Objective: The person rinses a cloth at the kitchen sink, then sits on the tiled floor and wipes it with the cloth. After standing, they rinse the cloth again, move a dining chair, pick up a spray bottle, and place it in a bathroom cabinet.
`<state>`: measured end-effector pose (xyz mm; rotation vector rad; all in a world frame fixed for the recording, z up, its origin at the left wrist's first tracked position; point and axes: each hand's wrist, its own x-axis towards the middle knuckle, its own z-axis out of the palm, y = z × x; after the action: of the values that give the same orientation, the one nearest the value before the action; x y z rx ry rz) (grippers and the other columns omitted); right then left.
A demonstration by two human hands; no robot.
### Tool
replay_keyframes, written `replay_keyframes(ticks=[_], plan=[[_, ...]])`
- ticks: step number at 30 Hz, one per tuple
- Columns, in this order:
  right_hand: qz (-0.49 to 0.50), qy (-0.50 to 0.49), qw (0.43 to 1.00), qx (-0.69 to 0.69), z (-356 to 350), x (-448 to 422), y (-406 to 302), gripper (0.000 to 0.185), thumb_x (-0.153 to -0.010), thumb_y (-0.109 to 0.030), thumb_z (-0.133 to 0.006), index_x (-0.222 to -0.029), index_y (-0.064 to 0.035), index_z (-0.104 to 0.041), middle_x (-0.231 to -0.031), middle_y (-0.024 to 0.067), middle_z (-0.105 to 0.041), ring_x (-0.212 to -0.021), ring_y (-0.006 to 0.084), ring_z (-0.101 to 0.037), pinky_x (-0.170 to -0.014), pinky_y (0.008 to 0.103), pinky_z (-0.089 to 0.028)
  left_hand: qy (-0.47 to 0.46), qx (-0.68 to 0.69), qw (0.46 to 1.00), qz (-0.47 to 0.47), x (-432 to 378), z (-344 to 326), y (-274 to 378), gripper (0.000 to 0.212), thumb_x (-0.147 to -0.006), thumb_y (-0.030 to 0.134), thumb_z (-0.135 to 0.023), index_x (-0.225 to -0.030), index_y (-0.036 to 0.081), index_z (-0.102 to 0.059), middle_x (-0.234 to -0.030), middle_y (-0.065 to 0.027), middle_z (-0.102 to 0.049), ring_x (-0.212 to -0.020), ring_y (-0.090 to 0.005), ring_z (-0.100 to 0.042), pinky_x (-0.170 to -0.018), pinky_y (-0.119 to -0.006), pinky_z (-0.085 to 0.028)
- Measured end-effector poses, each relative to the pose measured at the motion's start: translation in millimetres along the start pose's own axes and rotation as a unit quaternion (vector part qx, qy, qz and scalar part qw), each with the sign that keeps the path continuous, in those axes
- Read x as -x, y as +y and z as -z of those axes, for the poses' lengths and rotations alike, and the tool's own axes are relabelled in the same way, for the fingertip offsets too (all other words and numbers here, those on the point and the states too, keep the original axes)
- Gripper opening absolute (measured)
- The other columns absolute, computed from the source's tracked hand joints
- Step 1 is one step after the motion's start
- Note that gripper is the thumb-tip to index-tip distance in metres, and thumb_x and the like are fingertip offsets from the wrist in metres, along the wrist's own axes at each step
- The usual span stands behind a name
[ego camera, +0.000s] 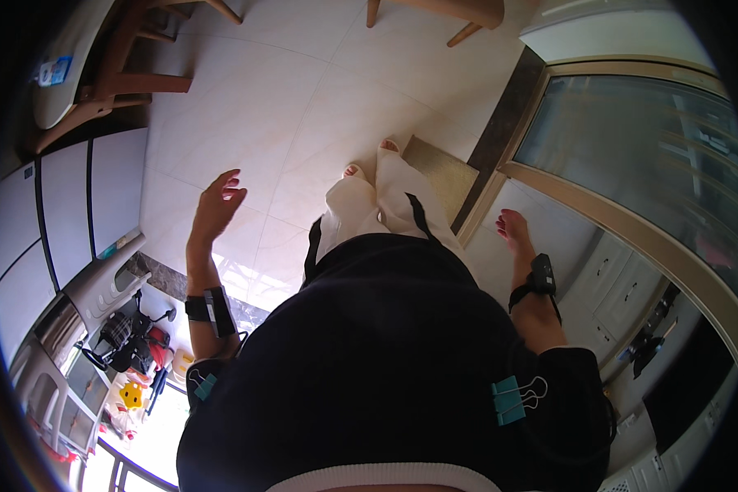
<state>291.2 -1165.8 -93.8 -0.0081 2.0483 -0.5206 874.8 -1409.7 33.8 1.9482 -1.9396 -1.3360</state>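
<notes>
My left hand hangs in the air over the pale tiled floor, its fingers bent and apart, with nothing in it. On the other side, my right hand hangs near the frame of a glass door. Its fingers are curled; no object shows in it, though its palm is hidden. Each forearm wears a black strapped device, one on the left and one on the right. Neither hand touches anything I can see. My feet in open-toed footwear stand beside a tan doormat.
A table bearing a soft packet and a wooden chair stand upper left. Below are a light panelled cabinet or refrigerator and a grey plastic chair. The door's raised threshold borders a room with white cabinets.
</notes>
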Motion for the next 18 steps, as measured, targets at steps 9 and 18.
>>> replay_keyframes(ticks=[9,18], plan=[[-0.025,-0.021,0.999,-0.013,2,5,57,0.024,-0.086,-0.021,-0.052,-0.105,-0.0082,-0.056,-0.085,0.0021,-0.057,-0.075,0.0136,-0.057,-0.063,0.0277,-0.044,0.013,0.007,1.0,0.003,-4,9,-18,0.041,-0.082,0.017,-0.06,-0.12,0.007,-0.051,-0.106,-0.0151,-0.06,-0.095,-0.0218,-0.06,-0.082,-0.032,-0.047],[-0.04,-0.09,0.966,-0.237,15,-37,30,0.043,-0.085,-0.031,-0.053,-0.124,-0.0155,-0.046,-0.121,0.0073,-0.051,-0.111,0.0254,-0.049,-0.097,0.0464,-0.028,0.028,-0.014,0.999,-0.029,-35,7,14,0.037,-0.08,0.016,-0.062,-0.115,0.006,-0.054,-0.101,-0.0148,-0.061,-0.083,-0.0211,-0.063,-0.075,-0.032,-0.049]])
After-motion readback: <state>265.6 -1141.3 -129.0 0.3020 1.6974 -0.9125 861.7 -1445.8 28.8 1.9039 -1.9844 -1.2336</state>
